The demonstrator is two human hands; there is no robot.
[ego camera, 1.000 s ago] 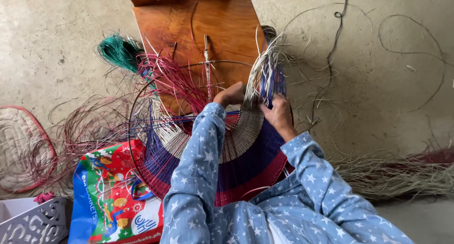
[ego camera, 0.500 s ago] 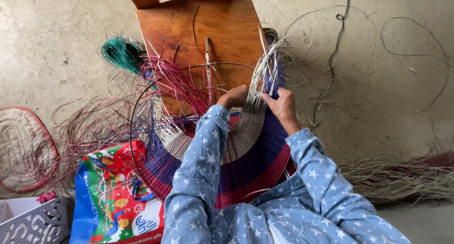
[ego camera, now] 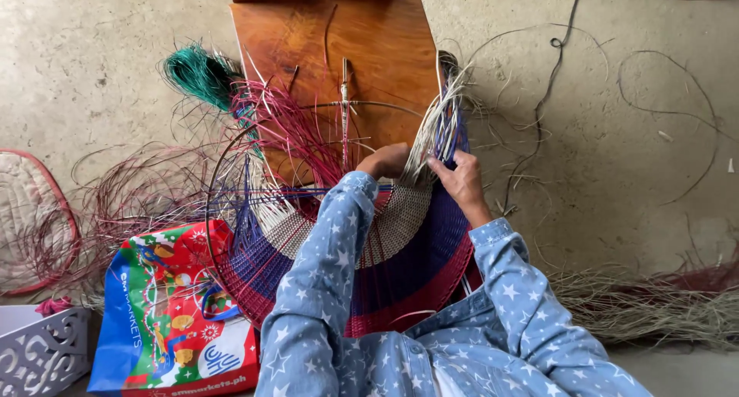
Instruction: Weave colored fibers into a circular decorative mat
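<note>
Overhead view of a round woven piece (ego camera: 400, 243) in progress, lying at centre over the near edge of a brown wooden board (ego camera: 339, 51) on a concrete floor (ego camera: 616, 158). The weave shows a pale centre ringed by blue and red bands, framed by a thin wire hoop (ego camera: 212, 205). The left hand (ego camera: 385, 161) rests curled on the far edge of the weave, fingers closed about loose strands, though the exact grip is hidden. The right hand (ego camera: 462, 180) pinches a bundle of pale and blue strands (ego camera: 440, 128) that rises toward the board, fingers narrow around it. Unwoven pink strands (ego camera: 289, 131) fan out at far left, beside a green tuft (ego camera: 196, 72). A colourful printed bag (ego camera: 173, 308) lies near left; dry fibre (ego camera: 654, 305) is heaped at right. The piece appears light and springy: the strands flexible yet liable to kink, best held close to the woven edge, the hoop offering the stiffest hold.
</note>
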